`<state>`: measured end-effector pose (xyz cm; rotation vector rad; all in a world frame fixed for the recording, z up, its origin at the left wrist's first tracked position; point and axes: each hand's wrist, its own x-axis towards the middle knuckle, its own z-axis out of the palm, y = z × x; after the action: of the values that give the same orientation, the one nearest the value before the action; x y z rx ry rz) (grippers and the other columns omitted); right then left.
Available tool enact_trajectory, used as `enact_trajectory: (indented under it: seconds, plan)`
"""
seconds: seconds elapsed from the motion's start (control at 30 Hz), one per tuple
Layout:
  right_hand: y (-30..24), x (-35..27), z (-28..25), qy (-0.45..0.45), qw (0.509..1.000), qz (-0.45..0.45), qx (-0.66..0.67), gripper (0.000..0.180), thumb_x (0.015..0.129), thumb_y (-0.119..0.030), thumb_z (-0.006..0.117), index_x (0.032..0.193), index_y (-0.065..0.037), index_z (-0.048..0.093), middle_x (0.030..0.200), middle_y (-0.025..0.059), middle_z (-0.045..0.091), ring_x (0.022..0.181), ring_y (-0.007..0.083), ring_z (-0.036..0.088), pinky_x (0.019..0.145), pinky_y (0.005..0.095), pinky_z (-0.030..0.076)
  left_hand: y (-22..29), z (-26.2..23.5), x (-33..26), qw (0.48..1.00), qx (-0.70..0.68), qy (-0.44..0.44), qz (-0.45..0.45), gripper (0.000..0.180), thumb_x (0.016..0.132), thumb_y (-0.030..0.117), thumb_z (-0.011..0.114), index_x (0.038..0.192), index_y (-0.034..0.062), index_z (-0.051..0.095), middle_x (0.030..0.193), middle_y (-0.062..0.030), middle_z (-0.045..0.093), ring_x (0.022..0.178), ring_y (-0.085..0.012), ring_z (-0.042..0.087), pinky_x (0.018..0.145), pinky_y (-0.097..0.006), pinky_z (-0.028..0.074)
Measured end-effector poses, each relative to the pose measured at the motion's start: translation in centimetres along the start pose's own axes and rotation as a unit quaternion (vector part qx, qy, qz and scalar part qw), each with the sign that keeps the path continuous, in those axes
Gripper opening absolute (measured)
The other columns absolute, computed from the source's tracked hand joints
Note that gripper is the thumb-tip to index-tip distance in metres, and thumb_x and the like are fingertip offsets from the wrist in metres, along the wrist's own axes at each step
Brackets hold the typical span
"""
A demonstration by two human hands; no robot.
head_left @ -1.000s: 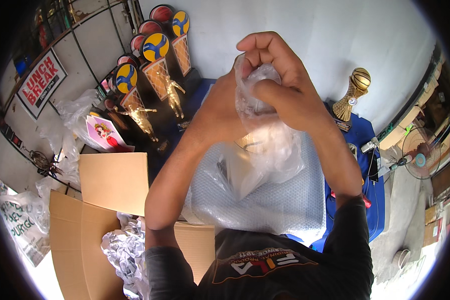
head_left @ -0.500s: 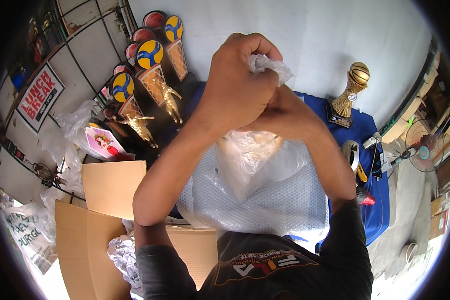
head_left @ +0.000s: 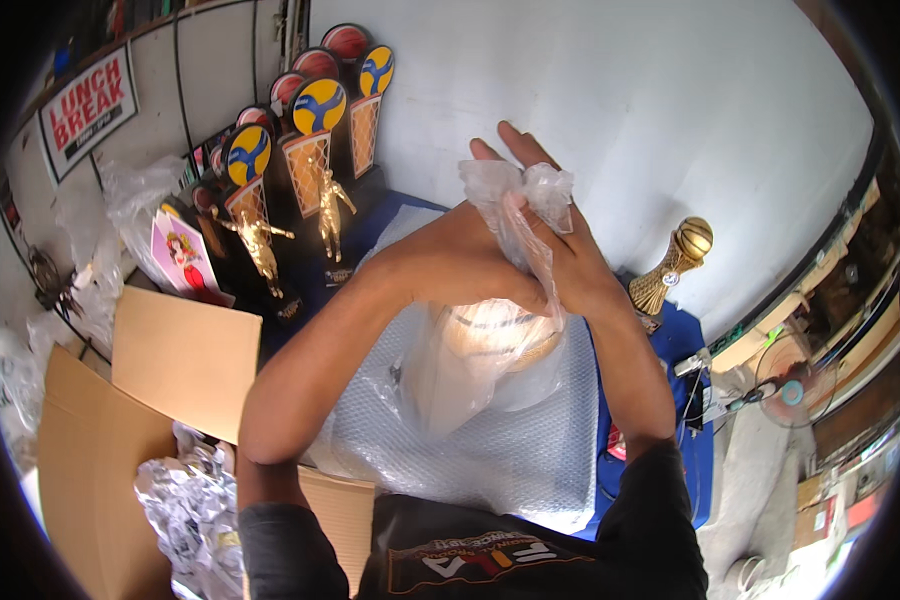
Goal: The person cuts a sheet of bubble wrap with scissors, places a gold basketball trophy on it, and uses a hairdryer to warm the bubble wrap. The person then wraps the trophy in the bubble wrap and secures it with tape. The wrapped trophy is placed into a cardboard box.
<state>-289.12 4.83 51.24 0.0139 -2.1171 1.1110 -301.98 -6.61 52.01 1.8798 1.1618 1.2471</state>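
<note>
A clear plastic bag is around a gold, black-lined basketball trophy top, standing over bubble wrap. My left hand is closed round the bag just above the ball, its thumb across the front. My right hand crosses behind at the bag's neck, fingers stretched upward and apart. The gathered end of the plastic drapes over that palm. Part of the left fingers is hidden by the plastic and the right hand. Under the bag lies the sheet of bubble wrap.
Gold figure trophies with ball tops stand at left on the blue-covered table. Another gold basketball trophy stands at right. An open cardboard box with crumpled paper is at lower left. A fan is beyond the table.
My hands have come lower, and the right fingers have stretched out from behind the left hand. More of the bag's gathered end shows. The whole view has shifted and tilted.
</note>
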Motion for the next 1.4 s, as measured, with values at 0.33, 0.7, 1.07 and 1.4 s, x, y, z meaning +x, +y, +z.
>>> enact_trajectory:
  seconds: [0.33, 0.7, 1.07, 1.4]
  plan:
    - [8.1, -4.4, -2.0, 0.013, 0.962, 0.251, 0.105, 0.052, 0.095, -0.031, 0.063, 0.132, 0.005, 0.055, 0.126, 0.0123, 0.063, 0.109, 0.0170, 0.060, 0.096, 0.0312, 0.047, 1.7, -1.3, -1.6, 0.956, 0.194, 0.218, 0.022, 0.025, 0.093, 0.017, 0.054, 0.109, -0.0001, 0.065, 0.104, -0.0210, 0.069, 0.097, -0.0381, 0.065, 0.085, -0.043, 0.052]
    - [16.3, -7.6, 6.6, 0.390, 0.887, 0.144, 0.203, 0.039, 0.095, -0.020, 0.064, 0.127, 0.001, 0.057, 0.123, 0.0133, 0.062, 0.106, 0.0165, 0.061, 0.086, 0.0290, 0.053, 7.2, -9.4, 5.8, 0.987, 0.069, 0.147, 0.005, 0.032, 0.103, 0.031, 0.047, 0.112, 0.0079, 0.067, 0.109, -0.0078, 0.069, 0.101, -0.0185, 0.064, 0.089, -0.032, 0.052]
    - [12.0, -21.8, 13.1, 0.085, 0.987, -0.113, -0.079, 0.017, 0.090, -0.017, 0.068, 0.085, -0.001, 0.063, 0.090, 0.0096, 0.066, 0.081, 0.0172, 0.065, 0.073, 0.0309, 0.053, 12.5, -12.4, 10.9, 0.869, 0.455, 0.079, -0.176, 0.050, 0.098, 0.055, 0.047, 0.128, 0.0215, 0.066, 0.133, -0.0105, 0.061, 0.124, -0.0235, 0.055, 0.112, -0.046, 0.035]
    - [19.9, -15.2, 5.7, 0.111, 0.693, 0.447, 0.555, 0.074, 0.097, -0.063, 0.043, 0.140, -0.003, 0.045, 0.129, 0.0189, 0.057, 0.111, 0.0299, 0.061, 0.089, 0.0426, 0.053, 11.0, -13.1, 7.7, 0.993, 0.091, -0.075, -0.022, 0.050, 0.105, 0.042, 0.040, 0.121, 0.0003, 0.062, 0.123, -0.0134, 0.063, 0.113, -0.0227, 0.062, 0.099, -0.036, 0.051]
